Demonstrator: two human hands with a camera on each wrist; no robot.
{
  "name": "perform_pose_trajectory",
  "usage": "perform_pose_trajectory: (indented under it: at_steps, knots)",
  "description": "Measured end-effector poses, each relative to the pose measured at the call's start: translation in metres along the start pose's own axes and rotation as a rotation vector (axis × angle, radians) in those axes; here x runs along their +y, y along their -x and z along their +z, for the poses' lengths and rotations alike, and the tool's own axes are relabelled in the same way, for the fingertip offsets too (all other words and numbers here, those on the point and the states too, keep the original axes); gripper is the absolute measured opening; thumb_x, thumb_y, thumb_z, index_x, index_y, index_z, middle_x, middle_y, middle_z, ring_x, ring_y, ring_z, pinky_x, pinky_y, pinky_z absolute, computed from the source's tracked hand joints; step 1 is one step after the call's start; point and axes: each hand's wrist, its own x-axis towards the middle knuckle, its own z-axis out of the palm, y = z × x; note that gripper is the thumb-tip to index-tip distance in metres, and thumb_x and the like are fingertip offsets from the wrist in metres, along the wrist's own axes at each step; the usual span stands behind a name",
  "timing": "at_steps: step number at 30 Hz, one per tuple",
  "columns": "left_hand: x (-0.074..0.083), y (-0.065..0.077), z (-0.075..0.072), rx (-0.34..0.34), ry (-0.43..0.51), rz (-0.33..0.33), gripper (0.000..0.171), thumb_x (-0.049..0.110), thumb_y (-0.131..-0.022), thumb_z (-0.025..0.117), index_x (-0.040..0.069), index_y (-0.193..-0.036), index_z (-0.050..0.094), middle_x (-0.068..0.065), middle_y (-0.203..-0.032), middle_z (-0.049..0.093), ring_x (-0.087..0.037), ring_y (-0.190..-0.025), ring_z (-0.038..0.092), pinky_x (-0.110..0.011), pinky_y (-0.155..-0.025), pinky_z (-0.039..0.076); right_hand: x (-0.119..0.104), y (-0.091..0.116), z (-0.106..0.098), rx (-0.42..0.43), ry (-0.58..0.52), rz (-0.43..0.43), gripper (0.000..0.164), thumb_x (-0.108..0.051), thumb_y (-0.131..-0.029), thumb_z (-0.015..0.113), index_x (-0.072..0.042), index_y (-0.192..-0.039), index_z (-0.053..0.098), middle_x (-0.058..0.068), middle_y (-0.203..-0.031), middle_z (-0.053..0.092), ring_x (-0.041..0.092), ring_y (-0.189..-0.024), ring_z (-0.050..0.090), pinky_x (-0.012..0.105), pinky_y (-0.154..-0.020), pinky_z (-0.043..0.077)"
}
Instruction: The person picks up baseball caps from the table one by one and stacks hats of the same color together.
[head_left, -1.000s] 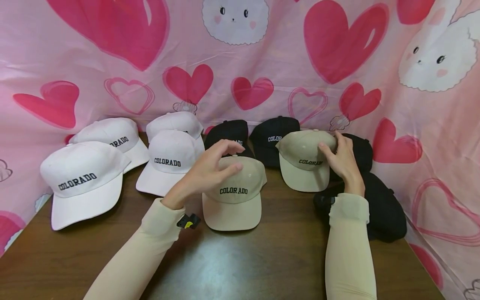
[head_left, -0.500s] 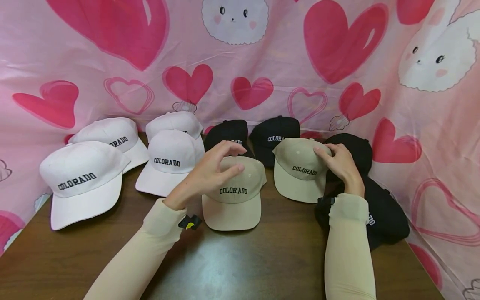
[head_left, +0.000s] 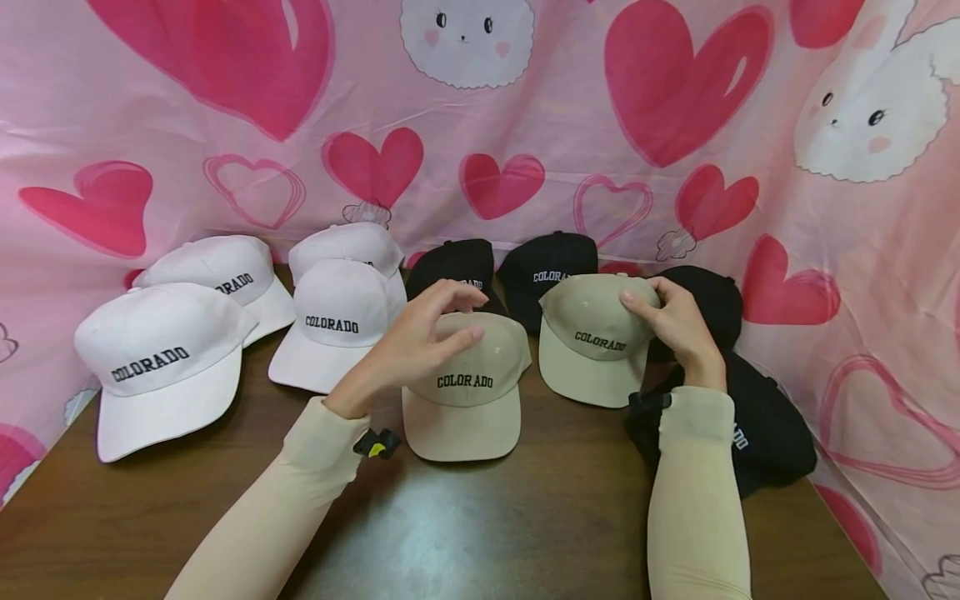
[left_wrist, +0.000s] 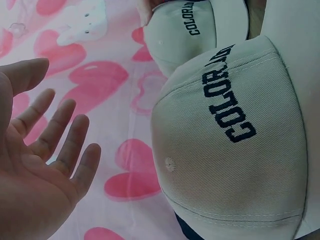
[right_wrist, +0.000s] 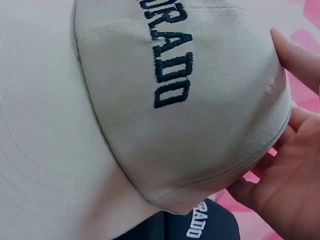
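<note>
My right hand [head_left: 681,330] holds a beige baseball cap [head_left: 592,375] by the side of its crown. In the right wrist view the thumb [right_wrist: 295,55] lies on the crown of that cap [right_wrist: 220,125], and the fingers reach behind it. A second beige cap [head_left: 462,429] sits in the middle of the table, its brim toward me. Over its crown my left hand [head_left: 408,346] hovers with fingers loosely bent. The left wrist view shows that hand [left_wrist: 45,150] apart from the cap [left_wrist: 225,165], holding nothing.
White caps [head_left: 168,371] stand at the left, some overlapping. Black caps [head_left: 547,271] line the back, and another black cap [head_left: 772,425] lies at the right beside my forearm. A pink heart-print cloth [head_left: 562,100] hangs behind the brown table [head_left: 442,533].
The beige cap in my right hand has come toward me and slightly left. A black cap by my right forearm has shifted, showing some lettering. My left hand stays almost still.
</note>
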Motion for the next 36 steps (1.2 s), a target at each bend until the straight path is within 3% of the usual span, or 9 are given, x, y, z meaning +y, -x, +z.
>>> perform_pose_trajectory:
  at_steps: [6, 11, 14, 26, 32, 36]
  knots:
    - [0.014, -0.001, -0.005, 0.019, 0.010, 0.004, 0.031, 0.013, -0.089, 0.069, 0.010, -0.117, 0.056, -0.006, -0.114, 0.057, -0.014, -0.104, 0.053, -0.037, -0.096, 0.044, -0.012, 0.001, 0.003, 0.008, -0.127, -0.086, 0.034, -0.026, -0.089, 0.069, -0.001, -0.108, 0.055, 0.007, -0.092, 0.057, 0.020, -0.082, 0.053, 0.031, -0.067, 0.050]
    - [0.036, -0.002, -0.015, 0.025, 0.054, -0.030, 0.031, 0.004, -0.087, 0.068, 0.003, -0.116, 0.056, -0.013, -0.114, 0.057, -0.019, -0.104, 0.054, -0.042, -0.097, 0.042, -0.008, -0.008, 0.005, 0.042, -0.207, -0.145, 0.032, -0.020, -0.086, 0.073, -0.002, -0.108, 0.058, 0.006, -0.098, 0.061, 0.019, -0.085, 0.057, 0.025, -0.065, 0.050]
    - [0.042, -0.003, -0.020, 0.028, 0.059, -0.046, 0.031, 0.003, -0.088, 0.067, 0.001, -0.116, 0.055, -0.015, -0.116, 0.057, -0.021, -0.105, 0.054, -0.044, -0.097, 0.042, -0.013, -0.010, 0.005, 0.070, -0.207, -0.169, 0.031, -0.020, -0.085, 0.074, -0.004, -0.107, 0.059, 0.007, -0.099, 0.061, 0.020, -0.085, 0.057, 0.023, -0.066, 0.051]
    - [0.035, -0.002, -0.031, 0.078, 0.066, -0.047, 0.031, 0.003, -0.089, 0.065, -0.002, -0.117, 0.053, -0.014, -0.114, 0.057, -0.027, -0.108, 0.053, -0.046, -0.097, 0.042, -0.052, 0.008, -0.004, 0.149, -0.309, -0.275, 0.030, -0.012, -0.082, 0.075, -0.002, -0.106, 0.060, 0.012, -0.091, 0.058, 0.024, -0.081, 0.054, 0.022, -0.066, 0.052]
    - [0.034, -0.002, -0.035, 0.100, 0.077, -0.070, 0.032, 0.002, -0.089, 0.065, -0.001, -0.119, 0.053, -0.008, -0.114, 0.057, -0.020, -0.108, 0.053, -0.046, -0.097, 0.041, -0.068, 0.016, -0.005, 0.135, -0.443, -0.345, 0.027, -0.003, -0.083, 0.072, 0.003, -0.106, 0.058, 0.014, -0.092, 0.060, 0.025, -0.082, 0.055, 0.023, -0.067, 0.053]
    - [0.033, -0.002, -0.037, 0.116, 0.091, -0.073, 0.033, 0.001, -0.089, 0.064, -0.001, -0.119, 0.053, -0.009, -0.114, 0.058, -0.021, -0.107, 0.053, -0.046, -0.097, 0.041, -0.077, 0.021, -0.004, 0.113, -0.476, -0.362, 0.026, -0.001, -0.084, 0.070, 0.003, -0.106, 0.058, 0.014, -0.093, 0.059, 0.024, -0.082, 0.055, 0.024, -0.067, 0.052]
